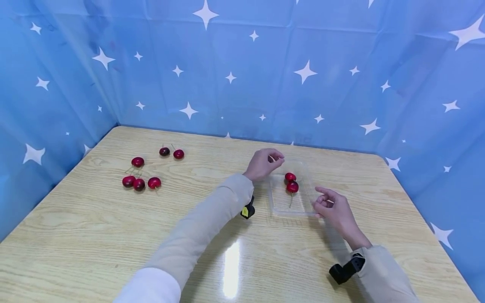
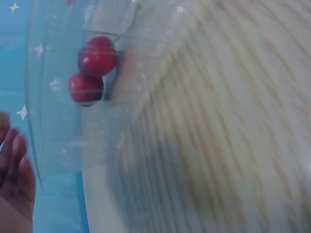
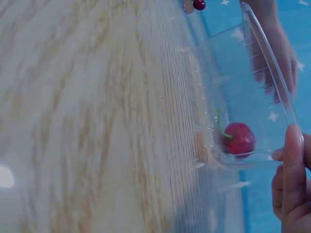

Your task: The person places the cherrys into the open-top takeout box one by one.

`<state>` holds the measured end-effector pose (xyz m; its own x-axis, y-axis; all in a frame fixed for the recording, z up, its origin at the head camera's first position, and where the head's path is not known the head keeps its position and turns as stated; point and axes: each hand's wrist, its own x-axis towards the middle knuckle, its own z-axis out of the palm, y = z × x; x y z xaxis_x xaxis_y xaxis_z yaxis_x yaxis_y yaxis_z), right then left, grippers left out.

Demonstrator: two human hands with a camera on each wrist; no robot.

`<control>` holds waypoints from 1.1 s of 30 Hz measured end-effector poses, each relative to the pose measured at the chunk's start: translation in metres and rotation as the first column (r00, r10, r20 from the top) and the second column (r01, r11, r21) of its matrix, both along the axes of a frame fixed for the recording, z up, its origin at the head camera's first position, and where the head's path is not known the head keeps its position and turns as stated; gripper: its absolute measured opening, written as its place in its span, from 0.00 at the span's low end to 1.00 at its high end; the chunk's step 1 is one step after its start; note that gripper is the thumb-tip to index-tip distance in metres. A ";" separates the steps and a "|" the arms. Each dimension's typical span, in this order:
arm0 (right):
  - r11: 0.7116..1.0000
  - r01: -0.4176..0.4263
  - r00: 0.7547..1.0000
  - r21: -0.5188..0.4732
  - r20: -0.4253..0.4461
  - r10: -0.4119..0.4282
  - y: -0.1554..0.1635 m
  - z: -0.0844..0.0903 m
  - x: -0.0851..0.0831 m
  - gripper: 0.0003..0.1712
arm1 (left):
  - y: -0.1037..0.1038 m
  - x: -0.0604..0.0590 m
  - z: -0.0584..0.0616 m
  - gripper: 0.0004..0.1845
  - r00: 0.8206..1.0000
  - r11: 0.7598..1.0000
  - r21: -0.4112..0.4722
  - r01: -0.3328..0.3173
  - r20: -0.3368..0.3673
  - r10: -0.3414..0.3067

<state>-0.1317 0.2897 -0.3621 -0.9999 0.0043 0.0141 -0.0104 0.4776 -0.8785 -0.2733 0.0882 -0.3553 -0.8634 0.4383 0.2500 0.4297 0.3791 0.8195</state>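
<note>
A clear plastic container (image 1: 278, 208) stands on the table to the right of centre, with two dark red cherries (image 1: 292, 187) touching each other inside. One of these cherries (image 3: 239, 139) shows a green stem through the clear wall. My right hand (image 1: 333, 210) is at the container's front right corner; in the right wrist view its thumb (image 3: 293, 150) and a finger pinch the rim. My left hand (image 1: 264, 164) hovers by the back left rim, fingers loosely bent and nothing visible between them. Its fingers (image 3: 286, 63) hang behind the far wall in the right wrist view.
Several loose cherries with stems lie on the left of the wooden table (image 1: 94, 227), including a front group (image 1: 139, 184) and a pair farther back (image 1: 178, 154). A blue curtain (image 1: 242, 97) with white stars stands behind the table and along its sides.
</note>
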 end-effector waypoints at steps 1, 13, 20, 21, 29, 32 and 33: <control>1.000 0.001 1.000 0.004 0.000 -0.001 0.000 0.000 0.000 0.27 | -0.004 0.000 -0.001 0.09 1.000 1.000 0.005 -0.021 -0.015 0.021; 0.999 0.008 1.000 0.041 -0.007 -0.007 0.000 -0.002 0.001 0.27 | -0.062 0.004 -0.006 0.10 0.996 0.996 0.081 -0.048 -0.077 0.054; 0.998 0.009 1.000 0.065 -0.005 -0.009 0.000 -0.001 0.000 0.27 | -0.105 0.020 -0.002 0.13 0.999 0.996 0.082 -0.032 0.023 0.030; 0.998 0.009 1.000 0.067 -0.004 -0.009 0.000 -0.001 0.000 0.27 | -0.111 0.023 -0.001 0.14 0.999 0.997 0.073 -0.032 0.040 0.029; 0.997 0.011 1.000 0.082 -0.009 -0.010 -0.001 0.000 0.000 0.27 | -0.150 0.048 0.007 0.14 0.994 0.997 0.024 -0.073 0.080 0.071; 0.997 0.011 1.000 0.080 -0.012 -0.010 -0.001 -0.001 0.000 0.27 | -0.163 0.057 0.012 0.14 0.993 0.995 0.028 -0.095 0.070 0.092; 0.997 0.012 1.000 0.081 -0.012 -0.011 -0.001 -0.001 0.000 0.27 | -0.168 0.059 0.013 0.14 0.993 0.994 0.032 -0.103 0.064 0.101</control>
<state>-0.1317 0.2889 -0.3629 -0.9995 0.0142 0.0266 -0.0145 0.5478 -0.8365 -0.2145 -0.0797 -0.3420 -0.9175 0.3391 0.2077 0.3377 0.3888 0.8572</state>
